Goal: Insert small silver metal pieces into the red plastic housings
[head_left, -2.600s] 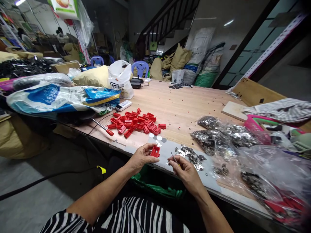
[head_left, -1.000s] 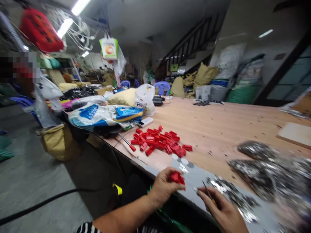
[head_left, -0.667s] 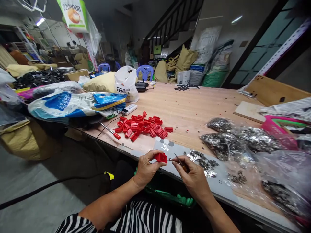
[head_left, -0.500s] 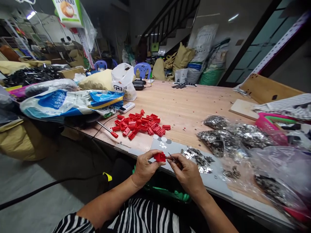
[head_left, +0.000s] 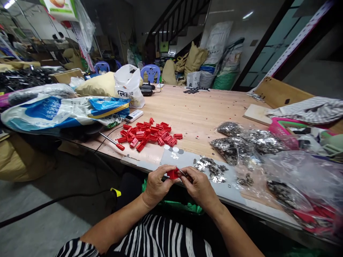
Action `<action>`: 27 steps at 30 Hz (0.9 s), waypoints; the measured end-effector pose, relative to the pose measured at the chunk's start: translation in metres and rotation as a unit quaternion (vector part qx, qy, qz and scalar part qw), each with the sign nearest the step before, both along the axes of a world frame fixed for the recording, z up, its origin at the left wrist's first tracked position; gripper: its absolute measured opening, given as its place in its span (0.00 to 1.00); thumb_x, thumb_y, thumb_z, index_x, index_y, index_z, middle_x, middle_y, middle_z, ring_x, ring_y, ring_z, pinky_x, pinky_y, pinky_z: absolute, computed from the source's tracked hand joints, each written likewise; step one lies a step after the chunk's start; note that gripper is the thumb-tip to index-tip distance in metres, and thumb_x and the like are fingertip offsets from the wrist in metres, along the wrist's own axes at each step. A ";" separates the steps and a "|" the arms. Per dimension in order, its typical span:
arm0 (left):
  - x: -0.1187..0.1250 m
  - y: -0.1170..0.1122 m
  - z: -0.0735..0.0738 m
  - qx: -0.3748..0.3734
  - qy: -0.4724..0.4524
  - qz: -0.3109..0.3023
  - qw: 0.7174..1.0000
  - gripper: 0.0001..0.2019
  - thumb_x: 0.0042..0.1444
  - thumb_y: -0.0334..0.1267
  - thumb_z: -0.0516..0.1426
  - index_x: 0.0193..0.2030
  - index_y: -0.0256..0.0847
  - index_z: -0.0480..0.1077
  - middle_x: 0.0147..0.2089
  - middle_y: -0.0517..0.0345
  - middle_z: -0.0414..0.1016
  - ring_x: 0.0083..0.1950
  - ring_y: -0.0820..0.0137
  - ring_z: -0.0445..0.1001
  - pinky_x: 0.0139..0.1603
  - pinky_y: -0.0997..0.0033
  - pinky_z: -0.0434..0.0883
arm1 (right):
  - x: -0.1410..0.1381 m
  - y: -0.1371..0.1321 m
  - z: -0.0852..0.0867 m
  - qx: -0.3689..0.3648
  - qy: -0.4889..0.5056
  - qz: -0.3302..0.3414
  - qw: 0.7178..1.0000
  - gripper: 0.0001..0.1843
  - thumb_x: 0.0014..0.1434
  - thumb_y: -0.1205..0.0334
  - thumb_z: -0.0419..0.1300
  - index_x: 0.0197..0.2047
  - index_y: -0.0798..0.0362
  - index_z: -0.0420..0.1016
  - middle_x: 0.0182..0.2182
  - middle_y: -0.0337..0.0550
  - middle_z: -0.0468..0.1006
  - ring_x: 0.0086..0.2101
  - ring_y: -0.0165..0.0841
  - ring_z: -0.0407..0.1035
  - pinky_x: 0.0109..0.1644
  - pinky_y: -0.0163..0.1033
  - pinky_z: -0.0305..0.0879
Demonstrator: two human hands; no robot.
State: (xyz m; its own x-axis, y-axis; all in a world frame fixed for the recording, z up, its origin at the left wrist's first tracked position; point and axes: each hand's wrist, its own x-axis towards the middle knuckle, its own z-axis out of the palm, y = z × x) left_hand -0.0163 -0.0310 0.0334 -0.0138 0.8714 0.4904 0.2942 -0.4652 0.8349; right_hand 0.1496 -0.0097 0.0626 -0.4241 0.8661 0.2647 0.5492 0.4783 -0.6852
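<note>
Head view: left hand (head_left: pixel 158 184) pinched shut, thumb and fingers gripping a small red box (head_left: pixel 173 174); right hand (head_left: pixel 199 185) closed round a thin tool (head_left: pixel 183 173), its tip at the box's right end, exact contact hidden by fingers; box held in the air by the front edge of the surface (head_left: pixel 209 110); risk, as judged: tip may skid off the plastic into the left fingers, if the push goes askew or the pinch is loose; box may also slip and drop toward the green bag (head_left: pixel 184 206) below; an outward swing of the right wrist may scatter the loose metal pieces (head_left: pixel 214 170) just beyond; room: the front edge is close under both hands; red pile (head_left: pixel 150 135) and red-handled rod (head_left: pixel 120 146) bound the left, bags of metal bits (head_left: pixel 230 148) the right; widest space lies toward the far middle.
</note>
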 end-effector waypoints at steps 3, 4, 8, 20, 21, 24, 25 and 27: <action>0.002 -0.001 0.000 0.001 -0.007 -0.001 1.000 0.15 0.49 0.35 0.63 0.45 0.45 0.73 0.44 0.55 0.79 0.45 0.65 0.77 0.49 0.65 0.74 | 0.001 0.001 0.003 -0.010 0.008 0.008 1.000 0.09 0.59 0.67 0.53 0.37 0.50 0.74 0.30 0.41 0.75 0.29 0.32 0.67 0.35 0.37 0.62; 0.002 -0.001 -0.001 0.001 -0.012 0.001 1.000 0.15 0.49 0.35 0.64 0.45 0.45 0.73 0.44 0.55 0.79 0.44 0.65 0.78 0.48 0.65 0.74 | 0.002 0.001 0.004 -0.020 0.015 0.008 1.000 0.09 0.60 0.65 0.53 0.37 0.50 0.75 0.30 0.41 0.75 0.29 0.32 0.67 0.34 0.36 0.62; 0.004 -0.002 -0.004 -0.013 -0.030 0.012 0.999 0.16 0.49 0.37 0.64 0.46 0.44 0.73 0.43 0.55 0.80 0.43 0.66 0.78 0.45 0.67 0.75 | 0.007 0.002 0.006 -0.099 0.067 0.025 0.993 0.12 0.62 0.56 0.53 0.37 0.51 0.76 0.31 0.42 0.75 0.31 0.32 0.68 0.35 0.36 0.63; 0.006 -0.007 -0.002 0.035 0.002 -0.032 0.999 0.15 0.51 0.34 0.63 0.47 0.44 0.72 0.45 0.55 0.79 0.46 0.66 0.77 0.49 0.67 0.73 | 0.011 0.004 -0.014 -0.194 0.171 0.012 0.966 0.13 0.56 0.52 0.59 0.33 0.51 0.63 0.29 0.35 0.65 0.31 0.28 0.61 0.35 0.33 0.59; 0.007 -0.008 -0.001 0.042 0.009 -0.041 0.998 0.15 0.51 0.33 0.63 0.46 0.44 0.72 0.44 0.55 0.79 0.46 0.66 0.77 0.50 0.66 0.72 | 0.010 0.003 -0.015 -0.210 0.184 0.021 0.960 0.14 0.56 0.51 0.60 0.33 0.51 0.62 0.28 0.34 0.64 0.30 0.28 0.59 0.34 0.32 0.59; 0.011 -0.012 0.000 0.050 0.023 -0.055 0.997 0.14 0.52 0.32 0.62 0.46 0.44 0.72 0.43 0.55 0.79 0.47 0.66 0.76 0.52 0.66 0.71 | 0.010 0.002 -0.020 -0.273 0.221 0.039 0.936 0.18 0.54 0.48 0.61 0.32 0.51 0.59 0.26 0.31 0.60 0.25 0.25 0.54 0.27 0.30 0.53; 0.012 -0.013 -0.001 0.045 0.023 -0.058 0.997 0.13 0.52 0.32 0.61 0.46 0.44 0.72 0.43 0.55 0.79 0.47 0.66 0.76 0.51 0.67 0.71 | 0.011 0.001 -0.022 -0.297 0.234 0.042 0.925 0.18 0.53 0.48 0.61 0.32 0.50 0.58 0.25 0.30 0.59 0.23 0.24 0.52 0.25 0.30 0.51; 0.013 -0.014 -0.004 0.022 0.014 -0.068 0.997 0.13 0.52 0.32 0.62 0.46 0.44 0.72 0.43 0.56 0.79 0.46 0.67 0.76 0.50 0.68 0.72 | 0.013 -0.002 -0.026 -0.349 0.263 0.052 0.898 0.19 0.53 0.48 0.62 0.34 0.50 0.57 0.24 0.29 0.57 0.21 0.22 0.48 0.22 0.29 0.46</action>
State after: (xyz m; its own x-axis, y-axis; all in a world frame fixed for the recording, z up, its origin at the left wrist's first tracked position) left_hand -0.0033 -0.0452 0.0297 0.1173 0.8416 0.5272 0.2494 -0.5388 0.8047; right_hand 0.1627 -0.0118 0.0364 -0.4869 0.8622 -0.1395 0.0387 -0.1383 -0.9896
